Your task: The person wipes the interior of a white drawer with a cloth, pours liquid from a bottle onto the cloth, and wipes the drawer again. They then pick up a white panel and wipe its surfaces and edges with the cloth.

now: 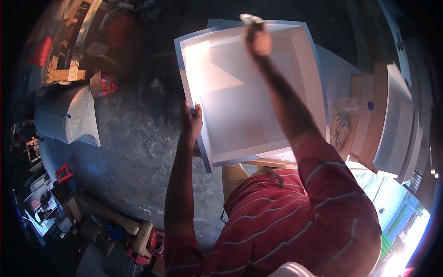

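Observation:
A white open box, like a drawer (240, 111), lies in front of me with its hollow side up. My left hand (191, 119) grips its left wall near the front corner. My right hand (258, 41) reaches across to the far rim and is closed on a small tool (250, 19), whose grey tip rests on the far edge. What kind of tool it is cannot be made out. My red striped shirt fills the lower right of the view.
More white panels and boxes (392, 124) are stacked at the right, with a plastic bottle (353, 105) and a crumpled cloth (339, 131) beside them. On the concrete floor to the left lie a white sack (74, 117), wood offcuts (64, 74) and tools (147, 240).

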Tool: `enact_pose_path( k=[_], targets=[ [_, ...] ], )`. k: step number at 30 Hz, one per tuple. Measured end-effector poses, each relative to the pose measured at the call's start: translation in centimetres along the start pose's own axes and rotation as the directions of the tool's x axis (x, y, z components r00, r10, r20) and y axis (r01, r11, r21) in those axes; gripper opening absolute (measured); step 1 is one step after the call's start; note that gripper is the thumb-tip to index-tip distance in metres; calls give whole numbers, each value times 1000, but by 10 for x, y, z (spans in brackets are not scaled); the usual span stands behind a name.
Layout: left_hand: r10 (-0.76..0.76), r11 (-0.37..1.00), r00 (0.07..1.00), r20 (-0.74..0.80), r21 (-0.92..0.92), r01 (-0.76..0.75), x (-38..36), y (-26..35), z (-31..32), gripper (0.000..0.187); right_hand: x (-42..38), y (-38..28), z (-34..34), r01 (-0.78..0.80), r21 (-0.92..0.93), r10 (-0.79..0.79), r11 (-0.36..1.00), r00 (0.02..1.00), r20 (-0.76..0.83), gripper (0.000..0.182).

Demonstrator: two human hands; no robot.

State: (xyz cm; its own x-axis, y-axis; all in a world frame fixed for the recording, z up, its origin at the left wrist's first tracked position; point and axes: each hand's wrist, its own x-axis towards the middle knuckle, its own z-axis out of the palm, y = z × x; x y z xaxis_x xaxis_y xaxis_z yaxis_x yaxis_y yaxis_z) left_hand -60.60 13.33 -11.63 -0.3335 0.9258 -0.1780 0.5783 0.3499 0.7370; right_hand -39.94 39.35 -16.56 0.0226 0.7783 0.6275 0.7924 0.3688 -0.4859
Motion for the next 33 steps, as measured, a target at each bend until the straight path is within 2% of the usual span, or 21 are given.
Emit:
enact_pose_path(
  k=[1, 3, 5, 6, 7, 9, 11, 13, 15, 16, 17, 18, 19, 21, 23, 25, 26, 28, 29, 31, 33],
  targets=[
    [-46, 999, 999, 8, 16, 46, 0, 0, 0, 43, -12, -11, 32, 71, 59, -65, 996, 993, -102, 25],
    [-79, 996, 997, 18, 37, 79, 0, -5, 1, 45, -18, -60, 38, 44, 131, -48, 990, 998, 28, 27],
    [-103, 992, 990, 94, -59, 109, 5, -6, -2, 49, -12, -85, 15, 129, 70, -145, 989, 937, 318, 28],
    [-95, 994, 993, 77, -52, 99, 4, -7, -1, 50, -14, -59, 36, 240, -21, -227, 970, 937, 264, 30],
    [-90, 994, 993, 81, -48, 94, 2, -6, 0, 50, -13, -35, 42, 272, -27, -262, 962, 944, 200, 32],
    [-129, 989, 991, 34, 82, 125, 2, -5, 1, 51, 5, -14, -14, 5, 38, -19, 999, 926, 378, 33],
    [-77, 994, 997, 11, 79, 76, 2, -10, 4, 51, 17, 22, -52, -25, -5, 26, 1000, 968, 251, 30],
    [-32, 996, 999, -11, 81, 33, 2, -7, 1, 50, 31, 73, -66, 126, -99, -107, 987, 979, 176, 27],
    [-70, 997, 995, 75, 19, 69, 1, 8, -7, 46, 53, 65, -90, -167, -340, 252, 926, 942, 223, 25],
    [-70, 997, 995, 72, 11, 70, 0, 6, -4, 46, 67, 69, -96, -132, -356, 255, 925, 911, 323, 25],
    [-43, 999, 999, 15, 33, 42, -1, 2, 0, 43, 67, 66, -90, -126, -357, 248, 926, 914, 321, 25],
    [-15, 998, 999, -40, 59, 17, 0, -2, 3, 40, 59, 58, -76, -167, -255, 232, 952, 940, 250, 24],
    [-15, 998, 999, -43, 62, 18, 2, -6, 5, 40, 48, 50, -58, -202, -146, 227, 968, 958, 176, 24],
    [24, 1000, 1000, -16, -1, -24, 6, -15, 7, 37, 16, 9, -21, -181, 90, 162, 979, 968, 190, 26],
    [51, 999, 998, -29, 2, -51, 5, -12, 6, 39, -22, -30, 33, 55, 189, -56, 980, 998, 1, 28],
    [83, 997, 996, -44, 1, -83, 1, -8, 4, 40, -22, -76, 39, 80, 44, -88, 996, 971, 221, 29],
    [63, 998, 997, -34, -10, -63, 3, -5, 3, 41, -9, -85, 27, 83, 45, -91, 996, 973, 211, 29],
    [38, 999, 999, -10, -20, -38, -1, -5, 1, 42, 5, -94, 0, 81, 56, -97, 995, 893, 440, 32],
    [13, 1000, 1000, -19, 18, -13, 0, -6, 3, 43, -2, -54, 28, 263, -21, -239, 965, 905, 351, 33],
    [-13, 999, 999, -38, 47, 15, 4, -11, 6, 43, 10, -18, -4, 160, 17, -153, 987, 905, 396, 32],
    [77, 995, 997, -29, 71, -74, 3, -17, 8, 41, 18, 14, -38, 136, -62, -104, 989, 922, 374, 28]
  ],
)
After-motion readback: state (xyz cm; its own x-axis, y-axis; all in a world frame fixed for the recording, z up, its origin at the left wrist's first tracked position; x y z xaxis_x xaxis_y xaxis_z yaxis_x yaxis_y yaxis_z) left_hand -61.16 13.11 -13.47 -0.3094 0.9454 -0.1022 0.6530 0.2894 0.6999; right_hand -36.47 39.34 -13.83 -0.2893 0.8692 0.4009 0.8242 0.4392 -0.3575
